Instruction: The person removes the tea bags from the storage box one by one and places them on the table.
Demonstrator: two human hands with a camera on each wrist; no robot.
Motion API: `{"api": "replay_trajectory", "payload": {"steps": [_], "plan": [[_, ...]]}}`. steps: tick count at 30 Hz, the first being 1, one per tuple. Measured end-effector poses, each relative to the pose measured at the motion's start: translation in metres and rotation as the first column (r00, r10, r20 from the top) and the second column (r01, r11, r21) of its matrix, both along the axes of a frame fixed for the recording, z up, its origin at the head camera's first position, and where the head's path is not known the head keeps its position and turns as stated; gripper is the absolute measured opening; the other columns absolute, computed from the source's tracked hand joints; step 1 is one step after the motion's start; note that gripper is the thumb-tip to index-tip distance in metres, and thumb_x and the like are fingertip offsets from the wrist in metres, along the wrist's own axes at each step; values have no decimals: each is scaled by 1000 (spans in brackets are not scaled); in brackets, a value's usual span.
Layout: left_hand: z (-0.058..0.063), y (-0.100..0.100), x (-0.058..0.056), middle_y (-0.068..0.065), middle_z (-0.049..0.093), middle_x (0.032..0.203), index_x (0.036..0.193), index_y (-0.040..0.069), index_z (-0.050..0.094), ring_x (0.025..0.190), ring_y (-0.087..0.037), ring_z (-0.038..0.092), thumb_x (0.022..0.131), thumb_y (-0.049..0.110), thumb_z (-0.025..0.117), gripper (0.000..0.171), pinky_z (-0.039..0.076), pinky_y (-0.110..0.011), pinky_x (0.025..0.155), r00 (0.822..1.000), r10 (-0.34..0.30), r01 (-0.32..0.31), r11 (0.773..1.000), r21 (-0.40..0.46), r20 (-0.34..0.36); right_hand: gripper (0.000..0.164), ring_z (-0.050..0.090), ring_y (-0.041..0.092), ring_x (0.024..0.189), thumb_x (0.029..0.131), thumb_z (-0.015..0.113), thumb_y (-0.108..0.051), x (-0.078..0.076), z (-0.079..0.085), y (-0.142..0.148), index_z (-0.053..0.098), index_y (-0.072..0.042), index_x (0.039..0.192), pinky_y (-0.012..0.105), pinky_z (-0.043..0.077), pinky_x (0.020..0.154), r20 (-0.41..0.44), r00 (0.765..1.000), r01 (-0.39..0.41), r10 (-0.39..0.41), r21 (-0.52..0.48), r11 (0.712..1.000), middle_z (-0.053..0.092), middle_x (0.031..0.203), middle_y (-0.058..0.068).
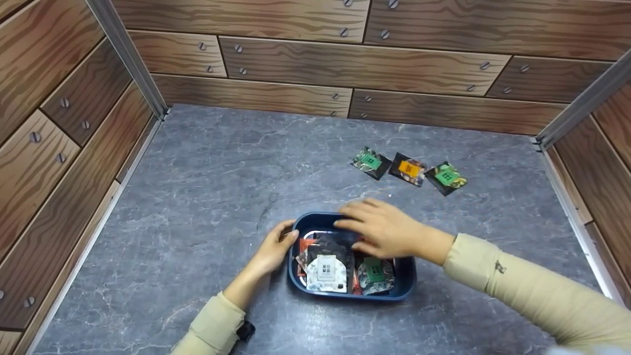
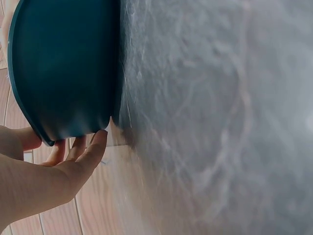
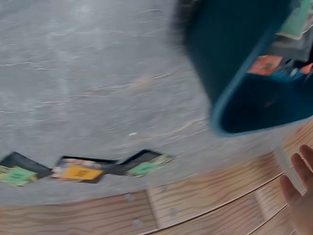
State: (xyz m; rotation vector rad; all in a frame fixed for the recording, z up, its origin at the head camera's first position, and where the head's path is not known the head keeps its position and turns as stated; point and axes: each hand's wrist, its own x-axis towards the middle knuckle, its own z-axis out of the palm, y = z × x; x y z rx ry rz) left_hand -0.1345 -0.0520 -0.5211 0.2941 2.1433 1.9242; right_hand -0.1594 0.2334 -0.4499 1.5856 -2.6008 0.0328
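A dark blue plastic tub [image 1: 404, 292] holds several flat square sachets. My left hand [image 1: 272, 250] grips its left end, thumb over the rim and fingers along the outer wall, as the left wrist view shows [image 2: 73, 169]. Above the tub's back right part hovers my right hand [image 1: 387, 229], fingers spread and loosely bent. Its fingers [image 3: 304, 171] show beyond the rim in the right wrist view. Inside, a white-fronted sachet [image 1: 326, 273] lies at the left and a green-labelled one [image 1: 375, 273] at the right, with orange-red ones [image 1: 306, 244] partly hidden underneath.
Behind the tub, three sachets lie in a row on the grey marbled surface: a green-labelled one [image 1: 370, 162], an orange-labelled one [image 1: 408, 169] and another green-labelled one [image 1: 446, 177]. Wood-patterned panels [image 1: 286, 59] wall off the back and both sides.
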Motion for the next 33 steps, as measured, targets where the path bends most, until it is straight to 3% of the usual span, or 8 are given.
{"api": "replay_trajectory", "payload": {"steps": [5, 14, 23, 33], "plan": [[0, 0, 0, -33, 55, 128, 134, -17, 43, 117, -44, 56, 103, 5, 47, 38, 47, -47, 102, 1000, -11, 11, 999, 31, 13, 59, 46, 30, 134, 93, 64, -41, 12, 3, -20, 51, -14, 143, 52, 36, 111, -6, 995, -97, 98, 86, 992, 47, 149, 12], [1, -1, 1, -33, 55, 129, 133, -17, 45, 121, -43, 54, 103, 7, 49, 39, 44, -48, 105, 1000, 8, -7, 1000, -30, 9, 58, 46, 27, 135, 93, 64, -42, 25, 2, -45, 52, -15, 143, 46, 39, 110, -14, 972, -226, 234, 215, 950, 46, 150, 9], [0, -1, 0, -32, 54, 131, 135, -15, 45, 122, -42, 53, 103, 8, 49, 39, 42, -49, 107, 1000, 11, -11, 999, -32, 22, 52, 48, 24, 133, 93, 62, -40, 27, -13, -56, 55, -18, 141, 44, 43, 107, -10, 945, -314, 326, 244, 917, 53, 144, 7], [0, -1, 0, -34, 54, 130, 134, -17, 44, 121, -43, 53, 104, 7, 47, 39, 47, -46, 103, 1000, -18, 18, 1000, 1, 10, 63, 44, 23, 136, 86, 69, -47, 28, -21, -58, 55, -20, 141, 42, 37, 112, 38, 945, -319, 324, 323, 891, 47, 149, 5]]}}
